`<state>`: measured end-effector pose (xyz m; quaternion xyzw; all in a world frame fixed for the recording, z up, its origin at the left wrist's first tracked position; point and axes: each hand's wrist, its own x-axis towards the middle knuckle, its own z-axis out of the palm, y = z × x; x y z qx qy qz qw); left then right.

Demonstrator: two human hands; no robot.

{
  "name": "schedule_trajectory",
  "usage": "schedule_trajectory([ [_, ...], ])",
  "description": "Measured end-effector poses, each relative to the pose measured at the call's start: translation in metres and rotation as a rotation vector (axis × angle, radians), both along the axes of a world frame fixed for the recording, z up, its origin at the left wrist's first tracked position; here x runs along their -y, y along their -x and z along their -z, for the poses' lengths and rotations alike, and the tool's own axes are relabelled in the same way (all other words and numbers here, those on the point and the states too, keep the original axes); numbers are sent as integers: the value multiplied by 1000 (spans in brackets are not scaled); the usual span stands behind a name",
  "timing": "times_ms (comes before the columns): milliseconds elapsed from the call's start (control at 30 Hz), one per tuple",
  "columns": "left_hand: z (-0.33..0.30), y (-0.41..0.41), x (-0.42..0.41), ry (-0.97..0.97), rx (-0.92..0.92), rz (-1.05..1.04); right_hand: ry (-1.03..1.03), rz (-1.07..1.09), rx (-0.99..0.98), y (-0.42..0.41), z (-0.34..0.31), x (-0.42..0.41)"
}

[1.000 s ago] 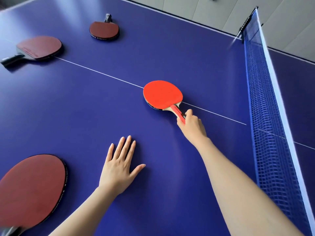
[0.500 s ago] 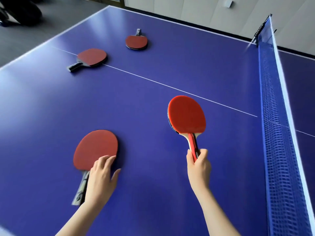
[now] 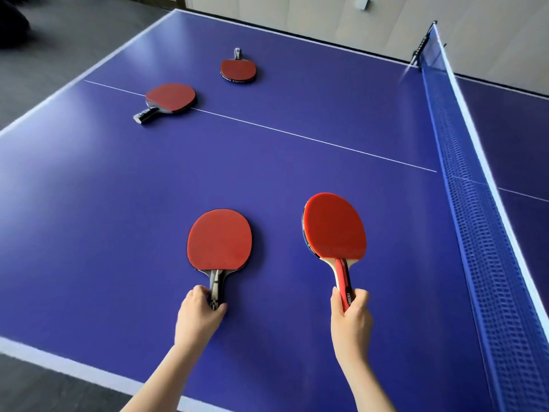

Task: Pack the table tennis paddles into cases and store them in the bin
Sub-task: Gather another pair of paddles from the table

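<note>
Gripped now by the left hand [image 3: 197, 315] is the dark-handled paddle [image 3: 219, 239], its handle previously untouched, blade flat on the blue table [image 3: 118, 221]. A red-handled paddle [image 3: 334, 226] is held raised in the right hand's [image 3: 350, 318] closed fingers, blade pointing away. Two more paddles [image 3: 170, 98] lie beyond; the net [image 3: 475, 203] runs alongside.

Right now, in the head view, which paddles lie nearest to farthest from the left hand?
1. Black-handled paddle, gripped by the left hand.
2. Red-handled paddle, to the right, held by the right hand.
3. Paddle on the centre line, far left.
4. Farthest paddle, beyond it.

Right paddle [image 3: 334, 226]: white lettering on red handle, too blurred to read. Far paddle [image 3: 238, 69]: edge print illegible.
</note>
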<state>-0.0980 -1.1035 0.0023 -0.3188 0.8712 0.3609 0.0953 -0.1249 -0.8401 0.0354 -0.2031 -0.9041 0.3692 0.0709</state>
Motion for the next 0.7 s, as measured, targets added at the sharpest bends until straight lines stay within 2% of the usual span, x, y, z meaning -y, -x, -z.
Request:
schedule_trajectory([
  [100,-10,10,5,-118,115,-36,6,62,17,-22,-2,18],
  [233,-15,14,11,-730,111,-120,13,103,13,-43,-8,39],
  [300,-15,10,12,-885,70,-112,16,117,-2,-53,-10,51],
  [467,-15,-19,-4,-1030,23,-82,34,107,-21,-72,-13,80],
  [700,-3,-57,-40,-1054,33,-18,68,67,21,-90,-6,114],
])
